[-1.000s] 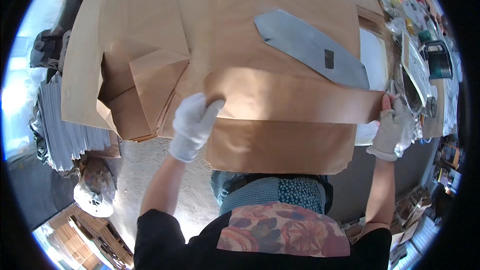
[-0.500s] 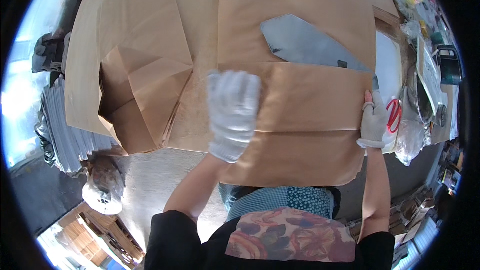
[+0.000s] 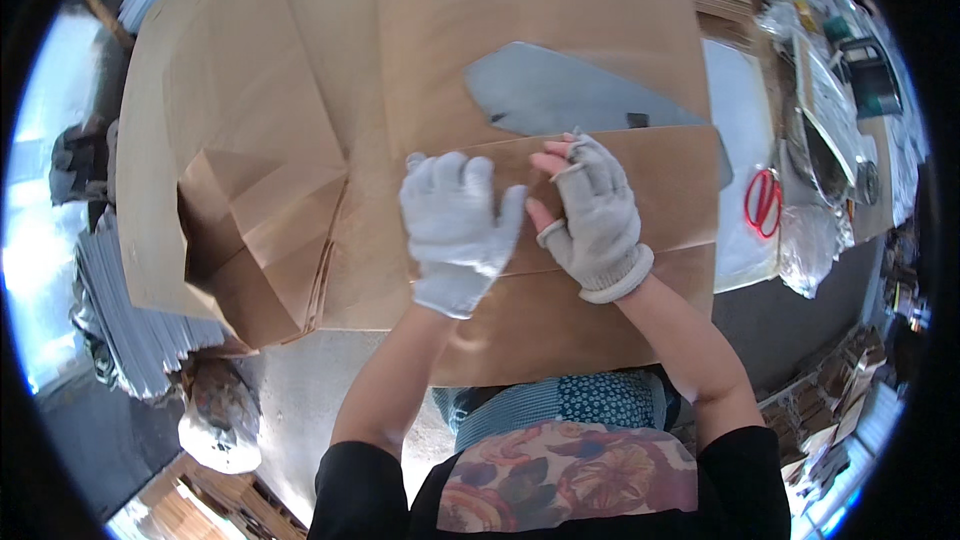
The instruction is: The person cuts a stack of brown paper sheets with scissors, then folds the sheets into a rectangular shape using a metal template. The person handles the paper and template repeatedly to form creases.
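A brown kraft paper sheet [image 3: 590,315] lies before me, its near part folded back over a grey flat plate [image 3: 560,90] with a pointed left end. The plate's far part and right tip stick out from under the fold. My left hand [image 3: 455,225], in a white glove, rests on the left side of the folded paper, fingers apart. My right hand [image 3: 595,210], in a glove with bare fingertips, is over the middle of the fold, fingers loosely bent and thumb apart. Neither hand holds anything.
Folded brown paper bags [image 3: 250,240] lie at the left of the table. Red-handled scissors [image 3: 763,203] rest on a white sheet [image 3: 735,120] at the right, near clear plastic bags [image 3: 808,250]. A grey stack [image 3: 140,300] stands beyond the left edge.
My right hand has left the right edge of the paper and moved left to its middle. My left hand's thumb has spread out. The whole view has shifted slightly.
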### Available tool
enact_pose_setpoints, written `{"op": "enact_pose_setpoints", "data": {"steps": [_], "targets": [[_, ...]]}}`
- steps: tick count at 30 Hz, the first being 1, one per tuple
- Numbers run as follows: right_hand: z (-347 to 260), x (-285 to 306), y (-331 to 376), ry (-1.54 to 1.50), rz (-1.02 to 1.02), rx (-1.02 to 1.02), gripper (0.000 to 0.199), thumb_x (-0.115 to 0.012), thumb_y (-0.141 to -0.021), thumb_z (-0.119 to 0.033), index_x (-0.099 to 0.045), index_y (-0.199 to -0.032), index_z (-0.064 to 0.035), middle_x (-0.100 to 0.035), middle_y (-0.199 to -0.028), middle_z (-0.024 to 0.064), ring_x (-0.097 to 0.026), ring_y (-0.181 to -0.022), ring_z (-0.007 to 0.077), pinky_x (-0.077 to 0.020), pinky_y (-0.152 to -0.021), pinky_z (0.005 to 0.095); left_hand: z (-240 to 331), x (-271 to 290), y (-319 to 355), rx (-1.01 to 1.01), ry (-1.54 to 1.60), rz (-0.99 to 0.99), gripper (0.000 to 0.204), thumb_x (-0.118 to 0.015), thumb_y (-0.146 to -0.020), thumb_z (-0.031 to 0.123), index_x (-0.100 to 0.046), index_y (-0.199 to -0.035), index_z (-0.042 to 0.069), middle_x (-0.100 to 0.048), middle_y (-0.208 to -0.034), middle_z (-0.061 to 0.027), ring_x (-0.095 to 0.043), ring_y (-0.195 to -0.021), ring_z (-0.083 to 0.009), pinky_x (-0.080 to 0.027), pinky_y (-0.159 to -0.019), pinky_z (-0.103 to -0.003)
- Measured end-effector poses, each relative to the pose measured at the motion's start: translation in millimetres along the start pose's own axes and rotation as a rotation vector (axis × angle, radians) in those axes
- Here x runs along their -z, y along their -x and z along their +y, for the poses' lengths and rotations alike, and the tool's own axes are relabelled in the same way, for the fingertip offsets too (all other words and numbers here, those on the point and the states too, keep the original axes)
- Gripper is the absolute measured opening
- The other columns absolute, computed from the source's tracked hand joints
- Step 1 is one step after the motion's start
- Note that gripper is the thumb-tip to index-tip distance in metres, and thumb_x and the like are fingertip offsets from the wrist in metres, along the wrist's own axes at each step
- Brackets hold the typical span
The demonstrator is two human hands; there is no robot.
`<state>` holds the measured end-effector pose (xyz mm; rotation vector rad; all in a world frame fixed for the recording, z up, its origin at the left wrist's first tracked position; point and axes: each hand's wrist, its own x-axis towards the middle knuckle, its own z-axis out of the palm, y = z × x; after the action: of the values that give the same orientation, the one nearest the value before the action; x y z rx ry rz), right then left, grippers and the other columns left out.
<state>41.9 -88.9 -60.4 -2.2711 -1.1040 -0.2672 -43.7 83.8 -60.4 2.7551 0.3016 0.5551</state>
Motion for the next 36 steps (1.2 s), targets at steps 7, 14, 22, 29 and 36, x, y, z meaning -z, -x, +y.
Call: {"op": "enact_pose_setpoints", "data": {"steps": [7, 14, 22, 29, 36], "targets": [[93, 67, 36, 0.31, 0.066, -0.06, 0.039, -0.078, -0.08, -0.015, -0.067, -0.117, -0.0076, -0.063, -0.129, 0.0143, -0.058, -0.128, 0.0383, -0.0462, -0.108, 0.0501, -10, -7, 5, -0.058, 0.135, 0.101, 0.028, -0.078, -0.08, 0.011, -0.067, -0.105, 0.009, -0.065, -0.108, -0.0095, -0.059, -0.106, -0.0358, -0.046, -0.103, -0.054], [101, 101, 25, 0.456, 0.226, 0.035, 0.037, -0.079, -0.077, -0.013, -0.068, -0.113, -0.0133, -0.065, -0.128, 0.0086, -0.057, -0.13, 0.0362, -0.0468, -0.106, 0.0498, 36, 35, -27, -0.185, 0.121, 0.044, 0.047, -0.071, -0.083, 0.006, -0.066, -0.13, 0.01, -0.065, -0.122, -0.0088, -0.059, -0.116, -0.0346, -0.041, -0.108, -0.052], [-4, 176, -15, -0.027, -0.19, 0.22, 0.01, -0.081, -0.076, -0.022, -0.079, -0.083, -0.0147, -0.073, -0.112, 0.0049, -0.064, -0.117, 0.029, -0.0498, -0.103, 0.0441, 88, 113, 15, -0.414, -0.082, 0.037, 0.037, -0.075, -0.08, 0.012, -0.069, -0.117, 0.011, -0.059, -0.113, -0.0068, -0.056, -0.107, -0.0294, -0.046, -0.095, -0.051], [-28, 178, -18, 0.097, -0.381, 0.098, 0.019, -0.08, -0.075, -0.022, -0.078, -0.088, -0.0086, -0.073, -0.101, 0.0073, -0.067, -0.111, 0.029, -0.0484, -0.106, 0.0448, 111, 118, 54, -0.314, -0.246, 0.038, 0.048, -0.077, -0.086, 0.027, -0.067, -0.13, 0.012, -0.058, -0.134, -0.008, -0.047, -0.131, -0.0303, -0.037, -0.11, -0.054], [-22, 161, 30, 0.021, 0.025, 0.196, 0.026, -0.077, -0.082, -0.014, -0.074, -0.107, -0.0067, -0.072, -0.11, 0.0071, -0.067, -0.11, 0.0266, -0.0534, -0.099, 0.0438, 133, 105, 84, -0.284, -0.029, -0.875, 0.037, -0.067, -0.094, 0.031, -0.068, -0.122, 0.008, -0.066, -0.118, -0.0187, -0.063, -0.115, -0.0394, -0.046, -0.103, -0.059]]}}
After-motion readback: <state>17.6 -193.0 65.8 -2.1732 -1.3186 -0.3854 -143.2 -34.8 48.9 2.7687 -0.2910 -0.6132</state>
